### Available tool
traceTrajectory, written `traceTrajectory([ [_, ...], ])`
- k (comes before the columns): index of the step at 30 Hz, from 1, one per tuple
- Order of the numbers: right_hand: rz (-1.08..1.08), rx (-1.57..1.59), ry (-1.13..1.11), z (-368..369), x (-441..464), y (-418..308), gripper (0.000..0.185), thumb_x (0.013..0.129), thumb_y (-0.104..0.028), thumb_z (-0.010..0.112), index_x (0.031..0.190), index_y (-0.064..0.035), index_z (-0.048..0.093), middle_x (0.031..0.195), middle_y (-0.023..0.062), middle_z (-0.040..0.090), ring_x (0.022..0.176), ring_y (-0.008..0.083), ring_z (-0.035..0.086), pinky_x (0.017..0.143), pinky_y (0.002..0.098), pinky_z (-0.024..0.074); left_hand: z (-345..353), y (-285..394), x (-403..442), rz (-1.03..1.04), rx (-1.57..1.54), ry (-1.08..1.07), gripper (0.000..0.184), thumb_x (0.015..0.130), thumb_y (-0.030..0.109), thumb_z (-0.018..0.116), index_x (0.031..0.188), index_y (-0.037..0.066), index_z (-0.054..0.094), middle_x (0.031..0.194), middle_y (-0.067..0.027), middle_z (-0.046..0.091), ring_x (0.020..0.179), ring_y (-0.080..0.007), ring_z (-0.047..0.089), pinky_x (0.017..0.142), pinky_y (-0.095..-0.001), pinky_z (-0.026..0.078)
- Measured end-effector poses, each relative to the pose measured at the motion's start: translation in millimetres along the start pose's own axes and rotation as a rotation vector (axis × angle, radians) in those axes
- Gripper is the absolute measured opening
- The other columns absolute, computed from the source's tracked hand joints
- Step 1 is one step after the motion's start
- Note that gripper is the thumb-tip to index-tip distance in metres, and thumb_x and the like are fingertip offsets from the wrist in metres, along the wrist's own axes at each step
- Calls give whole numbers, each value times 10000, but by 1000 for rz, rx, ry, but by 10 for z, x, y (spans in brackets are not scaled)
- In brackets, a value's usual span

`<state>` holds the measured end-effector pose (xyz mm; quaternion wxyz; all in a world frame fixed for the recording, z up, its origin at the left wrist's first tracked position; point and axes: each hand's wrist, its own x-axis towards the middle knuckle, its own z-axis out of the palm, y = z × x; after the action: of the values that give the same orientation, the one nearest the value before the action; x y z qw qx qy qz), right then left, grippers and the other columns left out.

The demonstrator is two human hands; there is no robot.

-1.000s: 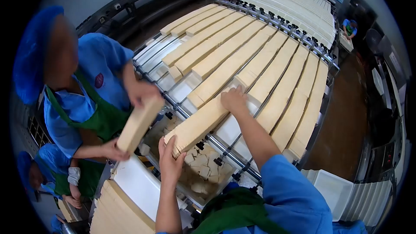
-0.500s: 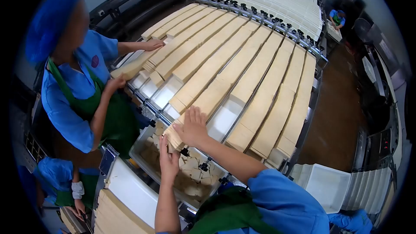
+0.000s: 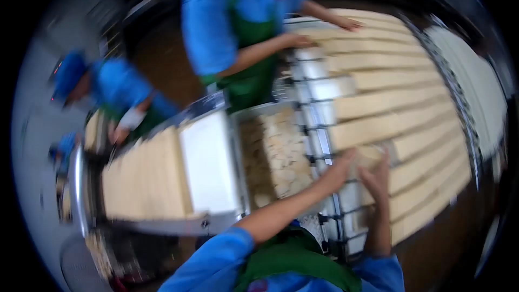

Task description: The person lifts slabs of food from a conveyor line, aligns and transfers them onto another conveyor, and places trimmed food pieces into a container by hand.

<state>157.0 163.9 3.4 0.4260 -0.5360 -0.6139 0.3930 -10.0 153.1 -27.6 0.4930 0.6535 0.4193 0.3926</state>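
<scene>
Both my hands are around a short stack of pale, cream-coloured sheets (image 3: 370, 154), which is blurred by motion. My left hand (image 3: 344, 165) closes on its near left side. On the right side, my right hand (image 3: 377, 177) grips it with the thumb toward me. Beneath and beyond the hands, long rows of the same pale stacks (image 3: 394, 103) lie side by side on a white conveyor with metal bars (image 3: 327, 154) along its near end. Left of my arms is a grey bin (image 3: 238, 146) holding many broken pale pieces (image 3: 281, 157).
A co-worker in a green apron (image 3: 257, 38) stands at the far side with both hands on the rows. Another person in a blue cap (image 3: 116, 86) works at the left. Between us is a white surface (image 3: 210, 162) beside a wide block of pale sheets (image 3: 146, 176).
The view has swung left, bringing more of the bin and the left table into sight. My hands have moved from the end of one row and now hold a short stack.
</scene>
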Motion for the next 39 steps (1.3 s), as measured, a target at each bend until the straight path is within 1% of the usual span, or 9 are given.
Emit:
traceTrajectory([
  [2,82,-501,85,-134,113,422,875,700,-169,640,1418,43,188,1288,211,425,1161,325,465,1017,403,373,203,-237,67,37,-42,117,567,882,26,380,1438,15,270,1463,-207,322,1378,-299,280,1142,-344,183],
  [6,142,-381,-13,-531,501,833,824,718,-162,578,1414,72,206,1294,275,432,1170,352,468,1008,390,373,48,26,-213,-14,-111,364,574,850,-27,377,1417,18,297,1401,-224,396,1328,-314,366,1099,-352,276],
  [8,114,-787,-45,-686,784,1191,826,714,-201,602,1412,58,246,1359,293,385,1257,399,390,1076,433,300,-113,63,-450,-16,-149,459,565,845,-49,372,1401,30,322,1353,-230,441,1283,-332,419,1063,-355,324],
  [10,460,-1280,-85,-428,833,334,802,737,-299,616,1383,55,300,1404,271,355,1282,402,375,1043,456,348,-287,21,-718,-32,-172,550,589,841,-69,371,1415,41,297,1367,-215,425,1275,-351,415,1064,-356,319],
  [11,203,-1448,32,-653,947,928,792,741,-343,634,1373,29,333,1418,232,359,1297,394,362,1053,477,341,-384,5,-866,-79,-175,526,603,836,-80,374,1419,39,278,1382,-217,400,1283,-358,399,1071,-359,309],
  [15,472,-1330,-148,-406,940,283,609,789,-454,618,1165,23,589,1341,205,475,1269,328,424,1029,488,349,-601,-308,-1399,-114,162,609,670,802,-54,468,1425,40,241,1407,-238,333,1343,-370,292,1107,-421,244],
  [20,-326,-1075,11,472,561,134,531,794,-356,602,1148,39,575,1309,209,491,1243,351,433,1014,491,354,-818,-283,-2243,-225,242,803,613,767,0,550,1341,20,336,1351,-239,373,1295,-396,318,1100,-443,247],
  [25,-856,-695,-246,1552,-185,-102,456,800,-258,586,1131,55,561,1278,214,507,1217,374,443,1000,493,360,-864,-372,-3600,-376,71,913,304,880,90,508,1172,7,530,1048,-179,590,929,-254,598,822,-361,485],
  [39,-1188,-288,-1061,5077,-2886,-1316,354,787,-99,593,1127,-10,548,1261,230,483,1203,437,415,1000,514,322,-776,-1703,-7199,-969,-97,1830,187,838,198,577,925,58,666,839,-141,681,766,-277,659,694,-376,514],
])
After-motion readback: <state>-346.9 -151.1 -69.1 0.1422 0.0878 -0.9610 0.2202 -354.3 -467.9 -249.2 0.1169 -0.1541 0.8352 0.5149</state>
